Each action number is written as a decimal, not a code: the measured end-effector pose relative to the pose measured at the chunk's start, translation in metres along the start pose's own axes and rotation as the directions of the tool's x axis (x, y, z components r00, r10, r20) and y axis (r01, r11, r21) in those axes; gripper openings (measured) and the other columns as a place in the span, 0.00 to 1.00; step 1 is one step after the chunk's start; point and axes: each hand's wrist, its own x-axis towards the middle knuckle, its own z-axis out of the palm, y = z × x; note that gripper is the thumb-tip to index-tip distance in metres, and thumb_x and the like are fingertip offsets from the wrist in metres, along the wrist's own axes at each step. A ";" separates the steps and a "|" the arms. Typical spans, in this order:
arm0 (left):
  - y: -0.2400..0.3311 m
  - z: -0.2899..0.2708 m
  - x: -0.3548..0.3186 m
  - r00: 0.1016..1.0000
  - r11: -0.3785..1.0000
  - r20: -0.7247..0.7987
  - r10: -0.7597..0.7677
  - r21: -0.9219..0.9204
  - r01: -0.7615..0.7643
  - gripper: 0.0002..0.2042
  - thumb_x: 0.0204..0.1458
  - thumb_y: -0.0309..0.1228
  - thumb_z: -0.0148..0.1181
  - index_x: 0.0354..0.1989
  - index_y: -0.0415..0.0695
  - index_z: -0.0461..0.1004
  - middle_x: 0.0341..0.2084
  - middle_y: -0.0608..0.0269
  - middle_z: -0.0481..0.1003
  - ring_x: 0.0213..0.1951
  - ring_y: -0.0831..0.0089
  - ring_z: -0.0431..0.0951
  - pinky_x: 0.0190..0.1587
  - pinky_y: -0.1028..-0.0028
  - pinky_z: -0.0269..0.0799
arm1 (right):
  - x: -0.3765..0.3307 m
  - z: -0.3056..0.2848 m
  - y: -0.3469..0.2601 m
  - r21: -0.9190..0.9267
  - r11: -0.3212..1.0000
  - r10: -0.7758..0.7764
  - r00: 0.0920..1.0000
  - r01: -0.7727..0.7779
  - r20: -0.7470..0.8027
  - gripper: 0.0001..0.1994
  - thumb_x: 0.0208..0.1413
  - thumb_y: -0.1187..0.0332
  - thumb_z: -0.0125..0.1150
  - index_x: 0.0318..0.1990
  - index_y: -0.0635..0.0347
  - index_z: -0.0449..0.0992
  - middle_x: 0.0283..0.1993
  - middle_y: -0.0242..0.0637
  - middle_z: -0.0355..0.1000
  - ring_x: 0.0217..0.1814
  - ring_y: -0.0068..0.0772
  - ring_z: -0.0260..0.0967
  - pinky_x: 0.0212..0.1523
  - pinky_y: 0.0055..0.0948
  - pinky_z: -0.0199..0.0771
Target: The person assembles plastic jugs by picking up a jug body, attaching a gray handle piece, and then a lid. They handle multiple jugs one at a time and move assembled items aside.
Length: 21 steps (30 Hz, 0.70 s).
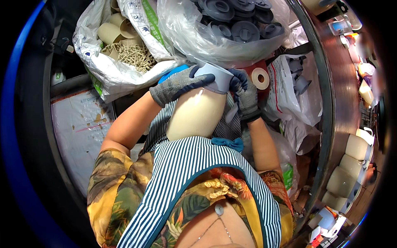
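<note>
A cream thermos jug body point(194, 113) leans in my lap against the striped apron. A smooth grey-blue spout collar point(217, 77) sits on its upper end. My left hand point(182, 84), in a grey knitted glove with dark-coated fingers, is closed over the collar's left side. On the collar's right edge, my right hand point(245, 93) grips with curled fingers, in the same kind of glove. Its fingertips are partly hidden, so I cannot tell whether a small part is between them.
Ahead lies a clear plastic bag point(178, 31) of dark grey lids point(246, 31). A white sack point(89, 62) at the left holds cream parts point(132, 56). To the right are a tape roll point(260, 78), a bag of grey parts point(285, 93), and a bench point(337, 82) with several cream jugs point(345, 182).
</note>
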 end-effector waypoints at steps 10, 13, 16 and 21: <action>0.018 -0.009 0.009 0.939 0.826 0.148 -0.312 -0.445 0.345 0.25 0.55 0.49 0.57 0.50 0.40 0.75 0.42 0.48 0.77 0.45 0.57 0.76 0.51 0.64 0.69 | -0.005 -0.001 0.004 -0.121 0.992 0.039 0.999 -0.035 0.032 0.23 0.59 0.56 0.62 0.54 0.65 0.72 0.43 0.35 0.75 0.43 0.19 0.69 0.47 0.22 0.71; 0.017 -0.025 0.015 0.933 0.882 0.241 -0.266 -0.331 0.337 0.26 0.59 0.50 0.53 0.48 0.35 0.75 0.41 0.52 0.77 0.45 0.67 0.76 0.52 0.67 0.68 | -0.003 0.002 -0.007 -0.136 0.987 0.089 0.994 -0.081 0.057 0.22 0.60 0.57 0.62 0.54 0.64 0.71 0.44 0.34 0.75 0.43 0.18 0.69 0.46 0.22 0.70; 0.001 0.003 0.011 0.883 0.528 0.219 -0.415 -0.733 0.430 0.26 0.58 0.51 0.54 0.49 0.37 0.75 0.40 0.52 0.78 0.43 0.65 0.77 0.50 0.69 0.70 | 0.003 0.002 -0.012 -0.161 0.981 0.120 0.990 -0.106 0.080 0.21 0.60 0.58 0.61 0.55 0.63 0.71 0.47 0.32 0.74 0.44 0.17 0.67 0.44 0.21 0.70; -0.021 0.052 -0.014 0.776 0.641 0.123 -0.619 -0.492 0.589 0.35 0.45 0.57 0.67 0.50 0.36 0.73 0.41 0.51 0.78 0.44 0.61 0.78 0.49 0.68 0.72 | 0.000 0.008 -0.021 -0.308 0.933 0.212 0.975 -0.184 0.060 0.18 0.62 0.62 0.58 0.54 0.64 0.70 0.47 0.33 0.74 0.48 0.20 0.67 0.51 0.24 0.69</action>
